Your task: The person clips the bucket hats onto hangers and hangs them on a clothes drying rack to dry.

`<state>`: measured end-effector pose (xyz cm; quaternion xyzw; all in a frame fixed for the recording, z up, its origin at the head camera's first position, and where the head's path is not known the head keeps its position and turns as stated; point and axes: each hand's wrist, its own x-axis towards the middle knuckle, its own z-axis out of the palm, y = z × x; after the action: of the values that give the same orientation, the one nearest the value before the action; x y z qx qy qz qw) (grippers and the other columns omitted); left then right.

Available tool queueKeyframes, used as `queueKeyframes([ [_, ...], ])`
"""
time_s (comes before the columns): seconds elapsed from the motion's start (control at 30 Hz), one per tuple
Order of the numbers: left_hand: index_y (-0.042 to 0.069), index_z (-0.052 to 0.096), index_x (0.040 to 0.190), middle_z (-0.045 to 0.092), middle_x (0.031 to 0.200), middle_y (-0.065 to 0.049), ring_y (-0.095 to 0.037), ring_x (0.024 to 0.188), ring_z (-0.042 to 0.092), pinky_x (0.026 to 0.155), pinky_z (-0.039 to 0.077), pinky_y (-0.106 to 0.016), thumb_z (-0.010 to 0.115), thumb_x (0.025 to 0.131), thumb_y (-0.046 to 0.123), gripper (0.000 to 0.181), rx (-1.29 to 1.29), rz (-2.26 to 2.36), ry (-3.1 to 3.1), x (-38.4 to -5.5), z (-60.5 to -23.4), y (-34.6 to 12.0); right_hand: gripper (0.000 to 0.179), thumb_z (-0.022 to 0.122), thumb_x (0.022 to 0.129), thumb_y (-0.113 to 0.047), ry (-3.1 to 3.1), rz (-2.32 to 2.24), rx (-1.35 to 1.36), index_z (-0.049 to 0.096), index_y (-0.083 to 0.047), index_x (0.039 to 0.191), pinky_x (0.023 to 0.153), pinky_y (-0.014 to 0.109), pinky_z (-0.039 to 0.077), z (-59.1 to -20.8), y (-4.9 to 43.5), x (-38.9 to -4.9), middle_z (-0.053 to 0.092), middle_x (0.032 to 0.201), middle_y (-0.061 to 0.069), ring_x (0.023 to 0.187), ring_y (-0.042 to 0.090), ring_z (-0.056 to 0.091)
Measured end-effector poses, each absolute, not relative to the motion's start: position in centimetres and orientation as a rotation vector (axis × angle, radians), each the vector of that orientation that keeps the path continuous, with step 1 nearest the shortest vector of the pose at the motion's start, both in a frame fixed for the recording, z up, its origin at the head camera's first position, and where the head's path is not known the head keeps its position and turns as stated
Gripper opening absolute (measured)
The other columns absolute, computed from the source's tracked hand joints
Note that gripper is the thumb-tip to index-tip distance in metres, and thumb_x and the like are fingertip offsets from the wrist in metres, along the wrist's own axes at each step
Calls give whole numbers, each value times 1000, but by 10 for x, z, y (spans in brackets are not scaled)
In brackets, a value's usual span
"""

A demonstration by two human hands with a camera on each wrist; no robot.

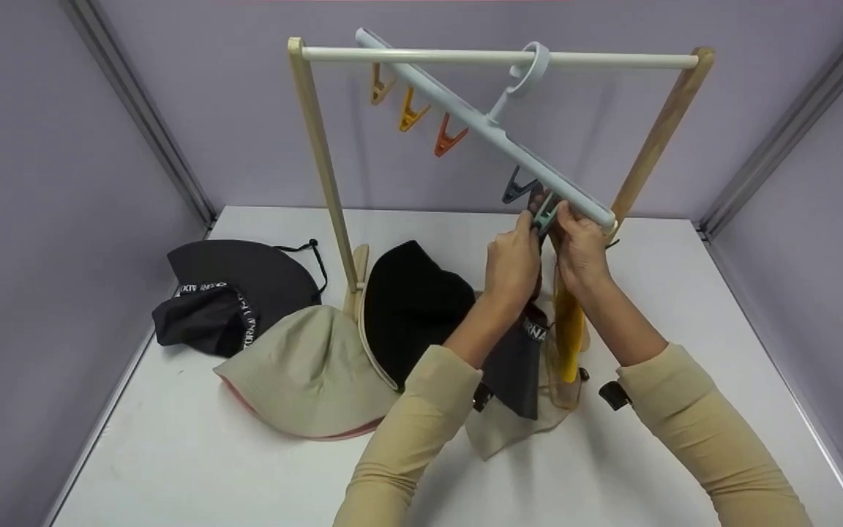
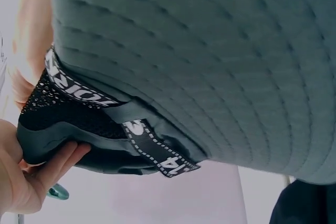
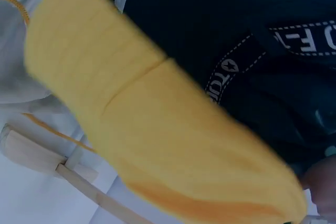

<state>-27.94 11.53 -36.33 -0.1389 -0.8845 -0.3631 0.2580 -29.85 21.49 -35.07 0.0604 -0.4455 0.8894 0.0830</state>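
A dark sun hat [image 1: 513,377] with white-lettered trim hangs under my two hands, below a green clip [image 1: 544,217] on the pale hanger [image 1: 491,128]. My left hand [image 1: 513,263] grips the hat's upper edge; in the left wrist view its fingers lie across the dark fabric [image 2: 58,129], close to the clip. On the other side, my right hand [image 1: 582,252] holds the top of the hat by the clip. Its palm side is mostly hidden. Next to it a yellow hat [image 1: 569,333] hangs near the hanger's end, filling much of the right wrist view.
The hanger hooks over the white rail [image 1: 421,55] of a wooden stand, tilted down to the right. Further clips, orange [image 1: 448,137] and grey [image 1: 518,189] among them, hang along it. A dark brimmed hat [image 1: 246,267], a beige hat [image 1: 312,366] and a black hat [image 1: 414,315] lie left on the white table [image 1: 173,454].
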Motion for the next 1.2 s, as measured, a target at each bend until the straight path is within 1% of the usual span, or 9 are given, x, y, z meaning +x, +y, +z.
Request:
queueKeyframes([
  [0.1, 5, 54, 105, 65, 75, -9, -22, 67, 64, 53, 48, -30, 47, 97, 13, 13, -355, -981, -2376, -280, -363, 114, 25, 46, 94, -8, -1335, 2628, 237, 49, 6, 115, 100, 30, 29, -351, 212, -298, 65, 99, 10, 99, 21, 59],
  [0.17, 4, 53, 104, 65, 73, -9, -22, 66, 64, 52, 48, -30, 46, 97, 12, 12, -344, -983, -2359, -280, -364, 114, 27, 44, 96, -9, -1365, 2627, 282, 46, 6, 119, 101, 29, 27, -351, 213, -296, 63, 104, 12, 104, 23, 56],
  [0.33, 4, 48, 101, 65, 72, -10, -22, 65, 65, 49, 48, -28, 46, 97, 11, 8, -339, -1021, -2352, -279, -363, 115, 39, 37, 100, -14, -1475, 2641, 401, 34, 6, 133, 105, 27, 17, -352, 218, -287, 48, 128, 17, 126, 23, 37],
  [0.5, 3, 47, 100, 65, 76, -9, -20, 69, 65, 50, 49, -26, 50, 95, 12, 10, -352, -1018, -2369, -279, -363, 115, 46, 35, 100, -14, -1524, 2639, 477, 24, 7, 140, 106, 26, 13, -351, 218, -284, 28, 145, 17, 134, 17, 21],
  [0.7, 2, 49, 102, 64, 80, -9, -22, 73, 65, 56, 50, -28, 56, 92, 11, 15, -354, -974, -2364, -277, -372, 116, 48, 34, 101, -12, -1562, 2623, 455, 18, 5, 143, 106, 25, 11, -354, 220, -282, 20, 148, 17, 135, 17, 19],
  [0.8, 2, 50, 105, 64, 83, -9, -22, 74, 65, 59, 50, -29, 57, 91, 12, 19, -339, -942, -2370, -274, -378, 118, 50, 33, 101, -13, -1605, 2614, 450, 14, 3, 144, 106, 25, 11, -356, 221, -281, 16, 150, 14, 135, 16, 17],
  [0.9, 2, 49, 111, 63, 92, -10, -22, 78, 64, 62, 51, -30, 58, 90, 13, 26, -330, -944, -2374, -270, -385, 119, 52, 33, 101, -13, -1641, 2603, 444, 11, 2, 145, 106, 24, 10, -359, 221, -280, 11, 151, 11, 136, 16, 13],
  [1.07, 0, 43, 125, 57, 113, -11, -23, 89, 62, 69, 51, -30, 59, 90, 13, 41, -344, -1035, -2379, -259, -399, 118, 51, 33, 100, -11, -1670, 2575, 460, 12, 2, 145, 106, 25, 10, -364, 223, -278, 11, 151, 12, 136, 18, 13],
  [1.2, -1, 40, 129, 55, 119, -11, -21, 95, 61, 72, 50, -29, 60, 89, 14, 47, -339, -1065, -2409, -248, -412, 115, 49, 31, 100, -7, -1677, 2550, 484, 12, 3, 144, 106, 27, 12, -368, 224, -275, 11, 150, 15, 136, 20, 14],
])
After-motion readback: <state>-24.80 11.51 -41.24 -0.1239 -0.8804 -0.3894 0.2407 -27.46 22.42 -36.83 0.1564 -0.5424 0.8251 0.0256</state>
